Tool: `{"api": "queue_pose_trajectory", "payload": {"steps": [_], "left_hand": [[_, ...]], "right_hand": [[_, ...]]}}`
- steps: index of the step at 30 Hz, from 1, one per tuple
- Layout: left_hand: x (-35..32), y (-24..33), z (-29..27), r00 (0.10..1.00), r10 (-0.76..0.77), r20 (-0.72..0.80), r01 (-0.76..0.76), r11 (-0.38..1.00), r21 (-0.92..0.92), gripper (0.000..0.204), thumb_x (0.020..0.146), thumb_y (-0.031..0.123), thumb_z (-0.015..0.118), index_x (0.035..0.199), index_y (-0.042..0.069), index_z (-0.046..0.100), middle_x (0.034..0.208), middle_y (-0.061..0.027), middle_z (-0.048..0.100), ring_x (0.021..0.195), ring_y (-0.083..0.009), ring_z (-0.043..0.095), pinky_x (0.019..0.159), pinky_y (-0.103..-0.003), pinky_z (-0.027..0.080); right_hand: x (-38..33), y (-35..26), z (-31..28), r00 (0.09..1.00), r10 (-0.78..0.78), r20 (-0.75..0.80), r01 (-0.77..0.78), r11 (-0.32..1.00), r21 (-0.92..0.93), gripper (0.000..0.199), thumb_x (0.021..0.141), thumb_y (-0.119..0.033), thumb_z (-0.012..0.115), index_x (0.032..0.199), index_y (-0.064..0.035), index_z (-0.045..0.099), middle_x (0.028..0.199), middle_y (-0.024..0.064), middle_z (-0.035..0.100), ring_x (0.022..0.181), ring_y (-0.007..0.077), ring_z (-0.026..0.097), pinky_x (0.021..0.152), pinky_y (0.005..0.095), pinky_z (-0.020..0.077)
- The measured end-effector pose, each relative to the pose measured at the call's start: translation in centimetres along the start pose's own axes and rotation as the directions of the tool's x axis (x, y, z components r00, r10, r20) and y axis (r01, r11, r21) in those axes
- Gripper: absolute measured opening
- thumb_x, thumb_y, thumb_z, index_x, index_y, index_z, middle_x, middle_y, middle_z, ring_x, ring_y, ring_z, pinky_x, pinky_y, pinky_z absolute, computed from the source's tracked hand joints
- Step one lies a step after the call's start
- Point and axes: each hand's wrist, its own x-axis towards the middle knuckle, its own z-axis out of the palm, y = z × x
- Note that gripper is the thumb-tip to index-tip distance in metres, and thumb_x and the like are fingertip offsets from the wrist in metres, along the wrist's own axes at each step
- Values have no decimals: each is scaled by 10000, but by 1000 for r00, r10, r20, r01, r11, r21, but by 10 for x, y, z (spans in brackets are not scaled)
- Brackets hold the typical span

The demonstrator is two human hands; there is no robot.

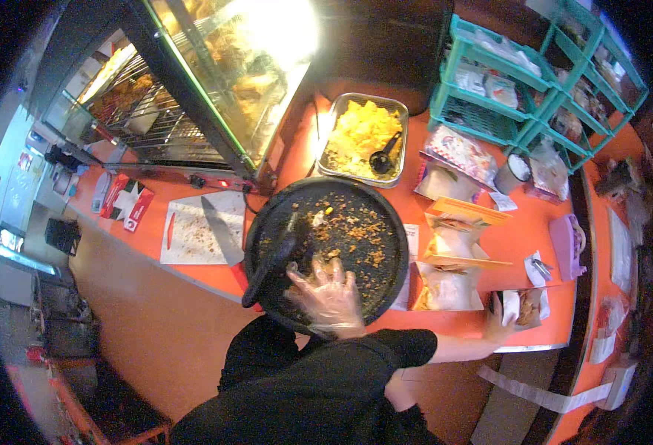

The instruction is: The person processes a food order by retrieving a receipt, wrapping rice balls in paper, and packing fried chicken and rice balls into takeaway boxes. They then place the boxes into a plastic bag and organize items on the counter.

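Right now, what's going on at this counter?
Someone's left hand, in a clear glove, has its fingers spread over crumbs on the round black tray. Their right hand is at a small food box near the counter's edge. Paper packets stand between, and a metal pan of yellow food with a black spoon sits beyond the tray.

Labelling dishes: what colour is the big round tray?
The round tray is black; head view.

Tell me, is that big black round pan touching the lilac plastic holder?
Apart. The head view shows it plainly: bare orange counter and a paper package lie between the black pan and the lilac holder.
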Motion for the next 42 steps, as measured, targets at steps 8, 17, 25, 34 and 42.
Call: {"api": "queue_pose_trajectory", "payload": {"steps": [8,17,25,34,42], "left_hand": [[-172,78,-209,938,262,-226,-336,846,-413,371,828,123,531,1183,31,475,1111,-94,558,927,-166,562,765,-281,474],[-574,-135,-539,-725,399,-561,417,903,103,113,785,55,509,889,34,550,830,-100,535,791,-208,515,740,-331,429],[-692,-245,-702,-467,215,-858,786,546,-291,291,741,309,630,974,136,639,1054,-155,561,984,-331,517,857,-419,405],[-726,-254,-681,-41,19,-999,809,588,-23,544,687,202,632,1204,197,465,1062,-222,522,974,-395,533,815,-462,459],[-700,-200,-608,-38,-212,-976,793,588,-158,615,677,36,582,1243,223,430,1148,-224,472,1054,-393,462,878,-482,383]], "right_hand": [[12,17,-13,899,-425,107,437,883,-171,415,804,-516,477,1198,-389,499,1157,131,521,1065,426,441,788,538,377],[20,21,24,864,-368,344,412,909,-64,505,685,-346,661,1143,-150,579,1206,153,470,1133,364,402,935,522,348],[28,-13,75,579,802,-143,-774,597,214,424,700,-339,630,1059,-115,598,1217,149,475,1134,347,413,877,397,416],[159,-140,77,622,763,174,-410,128,903,468,786,-452,512,1074,-87,561,1090,114,522,995,278,477,831,365,429],[327,-281,156,774,-89,627,-588,-469,659,553,862,-553,408,1088,-63,528,976,83,563,871,217,534,790,336,440]]}}
